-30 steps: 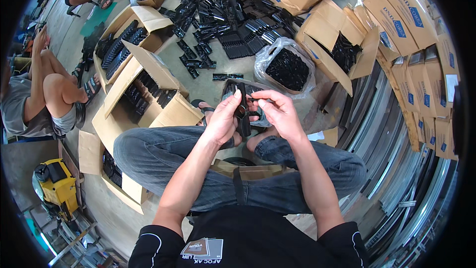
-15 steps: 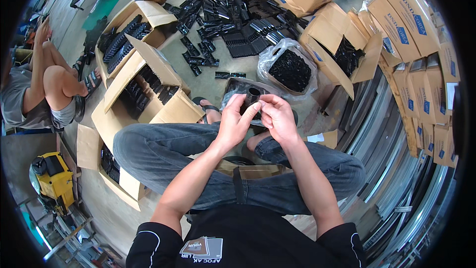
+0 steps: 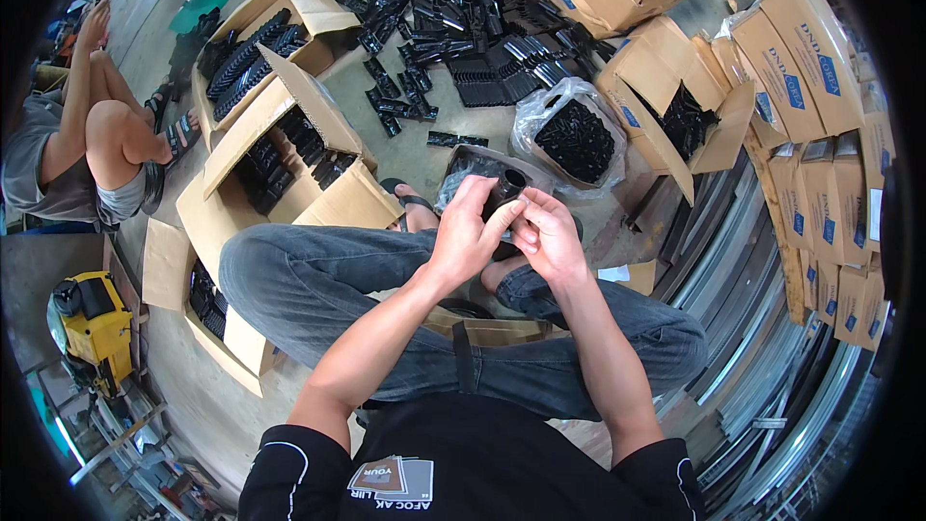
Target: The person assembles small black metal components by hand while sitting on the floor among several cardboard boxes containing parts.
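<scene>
gripping a small black part (image 3: 505,185) between left hand (image 3: 467,233) and right hand (image 3: 548,236)

Head view, fisheye: even daylight, moderate brightness, sharp centre.

Light soft and diffuse, source not visible; shadows faint, short under the cardboard boxes (image 3: 289,150) and the legs. Mild glare on the clear plastic bag (image 3: 571,135) and on the metal rails (image 3: 772,367) at right. Black parts on the floor lose detail in their dark tone. Straight edges bow toward the rim; corners fall to black vignette. Slight softness at the edges.
</scene>
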`<state>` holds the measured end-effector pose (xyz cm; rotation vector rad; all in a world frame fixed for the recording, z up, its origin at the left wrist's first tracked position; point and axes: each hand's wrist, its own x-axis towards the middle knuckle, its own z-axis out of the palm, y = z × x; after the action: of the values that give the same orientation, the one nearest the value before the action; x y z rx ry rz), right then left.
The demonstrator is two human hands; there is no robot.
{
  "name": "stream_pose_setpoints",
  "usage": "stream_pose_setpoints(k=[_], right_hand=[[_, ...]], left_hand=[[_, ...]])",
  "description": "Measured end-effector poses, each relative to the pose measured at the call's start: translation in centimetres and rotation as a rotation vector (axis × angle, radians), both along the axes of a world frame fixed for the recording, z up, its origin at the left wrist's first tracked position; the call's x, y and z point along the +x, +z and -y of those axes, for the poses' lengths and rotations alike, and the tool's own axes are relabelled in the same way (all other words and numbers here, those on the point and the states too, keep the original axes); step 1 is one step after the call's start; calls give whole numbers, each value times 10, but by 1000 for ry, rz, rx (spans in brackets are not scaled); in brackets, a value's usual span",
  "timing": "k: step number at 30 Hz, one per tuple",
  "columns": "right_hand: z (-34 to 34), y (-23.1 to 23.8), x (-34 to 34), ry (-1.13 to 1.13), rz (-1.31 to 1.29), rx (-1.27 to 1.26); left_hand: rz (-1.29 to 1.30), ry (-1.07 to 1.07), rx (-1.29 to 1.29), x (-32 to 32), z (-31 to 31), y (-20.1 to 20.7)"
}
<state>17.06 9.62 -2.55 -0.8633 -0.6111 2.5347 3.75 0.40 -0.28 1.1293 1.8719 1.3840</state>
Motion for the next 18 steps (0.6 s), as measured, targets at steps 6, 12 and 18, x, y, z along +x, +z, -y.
stream_pose_setpoints(k=[6, 12, 18], right_hand=[[2, 5, -2, -18, 31, 32], [4, 30, -6, -56, 131, 89], [1, 15, -5, 61, 265, 232]], left_hand=[[6, -10, -2, -1, 0, 1], [-77, -14, -21, -7, 0, -1], [-239, -58, -178, -3, 2, 0]])
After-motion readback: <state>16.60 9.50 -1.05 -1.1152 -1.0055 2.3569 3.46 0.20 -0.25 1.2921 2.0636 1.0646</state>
